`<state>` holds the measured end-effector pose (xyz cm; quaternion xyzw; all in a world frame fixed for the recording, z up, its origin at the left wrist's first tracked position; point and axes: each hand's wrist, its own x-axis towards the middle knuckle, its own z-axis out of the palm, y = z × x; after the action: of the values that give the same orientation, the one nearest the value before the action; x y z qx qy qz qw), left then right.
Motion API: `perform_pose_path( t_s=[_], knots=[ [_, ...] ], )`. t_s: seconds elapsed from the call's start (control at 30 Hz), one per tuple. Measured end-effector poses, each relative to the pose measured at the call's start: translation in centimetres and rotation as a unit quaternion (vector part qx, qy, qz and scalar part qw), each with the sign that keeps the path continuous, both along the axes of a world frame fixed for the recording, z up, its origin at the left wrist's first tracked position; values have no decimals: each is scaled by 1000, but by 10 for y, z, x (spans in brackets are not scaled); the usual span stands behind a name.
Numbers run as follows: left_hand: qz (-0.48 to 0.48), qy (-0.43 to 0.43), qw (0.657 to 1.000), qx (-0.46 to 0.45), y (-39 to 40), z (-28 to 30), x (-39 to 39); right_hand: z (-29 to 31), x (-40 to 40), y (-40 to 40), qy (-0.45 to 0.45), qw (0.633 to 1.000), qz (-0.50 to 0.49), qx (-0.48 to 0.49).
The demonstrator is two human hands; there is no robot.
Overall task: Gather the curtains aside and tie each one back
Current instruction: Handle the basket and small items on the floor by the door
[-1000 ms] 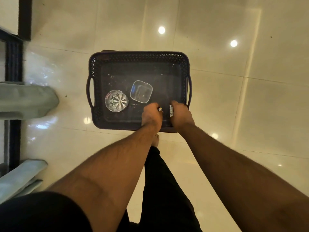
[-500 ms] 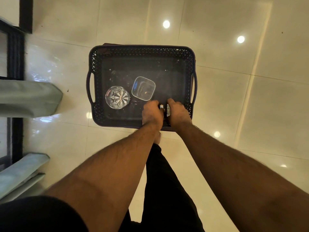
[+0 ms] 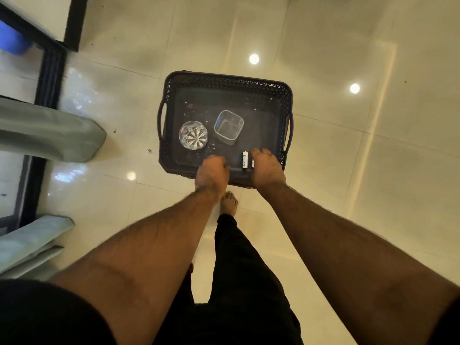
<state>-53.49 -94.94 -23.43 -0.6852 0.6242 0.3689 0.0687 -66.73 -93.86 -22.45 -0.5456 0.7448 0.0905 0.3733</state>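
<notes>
Here, by label:

Place: glossy tiled floor (image 3: 323, 170), seen from above, spotted with ceiling-light reflections.
Basket: dark plastic basket (image 3: 225, 82) with lattice walls and side handles, set on the floor just ahead of a bare foot (image 3: 229, 201).
Contents: cut-glass tumbler (image 3: 193, 134) and clear square tub (image 3: 228, 125) side by side near the middle; small white cylinder (image 3: 245, 159) lying near the front wall.
Left hand (image 3: 212, 171): curled over the basket's front edge, fingers folded under; grip on anything not visible, so cannot tell whether closed on something.
Right hand (image 3: 267, 168): lowered into the basket just beside the white cylinder, fingers bent downward; a second pale scrap showing at the fingers, but pinched or merely touched, impossible to say.
Curtains: pale grey-green curtains (image 3: 49, 130) at the far left by a dark window frame (image 3: 47, 78), well apart from both hands; one thick fold hanging down, another bundle lower left.
Progress: apparently not begun, or paused; no tie-back visible around either curtain, and both hands busy at the basket instead. Left to do, by this view: gathering each curtain and tying it.
Hidden: curtain tops and any hooks cut off by the picture's edge; fingertips of both hands concealed; markings on the cylinder too small to read; blue shape (image 3: 11, 39) top left unidentifiable.
</notes>
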Motion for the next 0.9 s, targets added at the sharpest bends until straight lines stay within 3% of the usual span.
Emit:
perform_pose_path(
  t_s=[0.2,0.33,0.5,0.73,0.9],
  knots=[
    [23,-4,1000,-20,36,51,60,41,69,31,-2,993,111,-26],
    [119,-10,993,-22,86,65,125,59,140,58,7,976,217,-7],
    [241,-11,970,-31,182,68,232,64,255,115,8,924,383,-11],
    [430,-25,902,-15,356,86,389,80,435,234,-8,856,516,-6],
    [558,-61,827,-16,479,108,487,87,552,330,-32,777,629,-15]
  ],
)
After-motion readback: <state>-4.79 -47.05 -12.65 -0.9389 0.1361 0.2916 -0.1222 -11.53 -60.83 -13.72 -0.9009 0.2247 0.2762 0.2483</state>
